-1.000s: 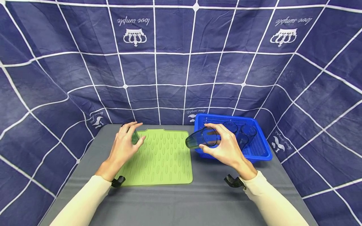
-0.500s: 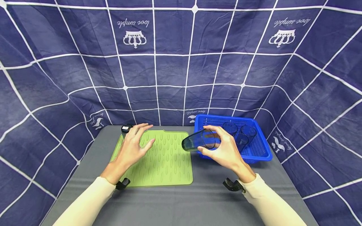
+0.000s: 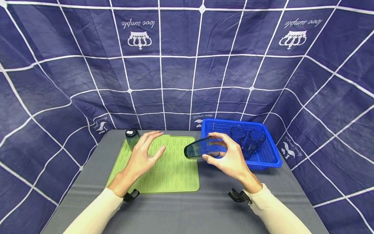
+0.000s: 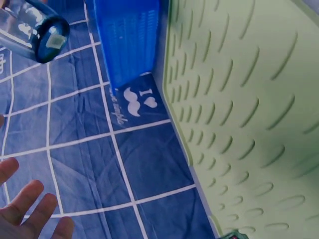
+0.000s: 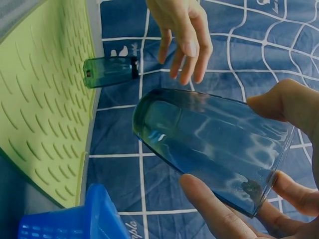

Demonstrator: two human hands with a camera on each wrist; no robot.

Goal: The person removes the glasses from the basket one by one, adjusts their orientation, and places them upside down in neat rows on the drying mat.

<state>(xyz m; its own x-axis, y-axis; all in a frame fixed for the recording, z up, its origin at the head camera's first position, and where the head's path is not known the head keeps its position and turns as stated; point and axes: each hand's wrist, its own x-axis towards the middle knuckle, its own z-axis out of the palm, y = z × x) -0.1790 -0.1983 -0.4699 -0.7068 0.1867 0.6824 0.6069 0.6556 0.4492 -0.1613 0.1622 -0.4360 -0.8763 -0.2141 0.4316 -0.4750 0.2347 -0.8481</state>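
Observation:
My right hand (image 3: 232, 159) grips a clear bluish drinking glass (image 3: 197, 150) near its rim, between thumb and fingers. The glass lies tilted almost sideways in the air, its base pointing left over the mat's right edge. My left hand (image 3: 142, 159) hovers above the green mat (image 3: 175, 172), fingers spread and holding nothing, a gap away from the glass's base. Behind the left hand a second glass (image 3: 132, 138) stands upside down on the mat's far left corner; the right wrist view shows this standing glass (image 5: 110, 72) in full.
A blue plastic basket (image 3: 274, 156) stands right of the mat, with three more glasses (image 3: 249, 144) inside it, rims up. A grey cloth (image 3: 187, 211) covers the table. Blue checked fabric (image 3: 187, 71) hangs around the back and sides.
My left hand has moved right, away from the upside-down glass, which now shows. The right hand has brought its glass slightly left and towards me, turning it closer to level.

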